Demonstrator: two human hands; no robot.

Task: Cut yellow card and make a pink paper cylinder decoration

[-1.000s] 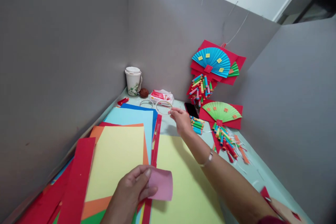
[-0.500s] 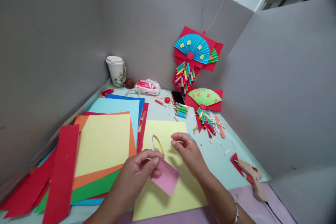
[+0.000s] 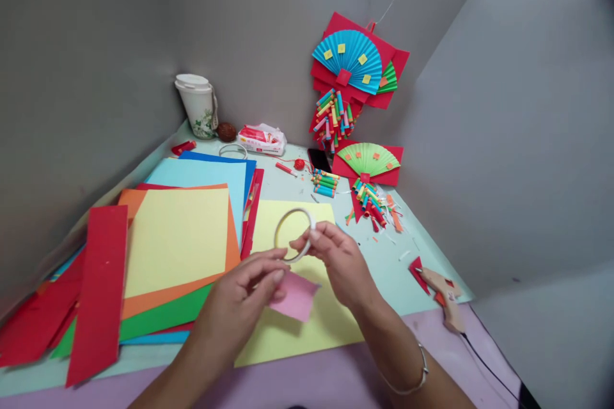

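Observation:
A small pink paper piece (image 3: 298, 297) is pinched in my left hand (image 3: 256, 284), above a pale yellow sheet (image 3: 273, 346). My right hand (image 3: 336, 259) grips the right side of a thin white ring of tape (image 3: 278, 230), between thumb and fingers. The ring stands roughly upright, and its lower edge is close to my left fingertips; whether they touch it I cannot tell.
Stacked coloured sheets (image 3: 177, 236) and red strips (image 3: 98, 287) lie at left. A cup (image 3: 196, 108), wipes pack (image 3: 261, 139) and phone (image 3: 319, 161) stand or lie behind. Fan decorations (image 3: 367, 163) are at back right, a glue gun (image 3: 444, 294) at right.
My right hand has closed on the tape ring, which was at my left fingertips before. The ring now faces the camera more. The whole view has shifted a little.

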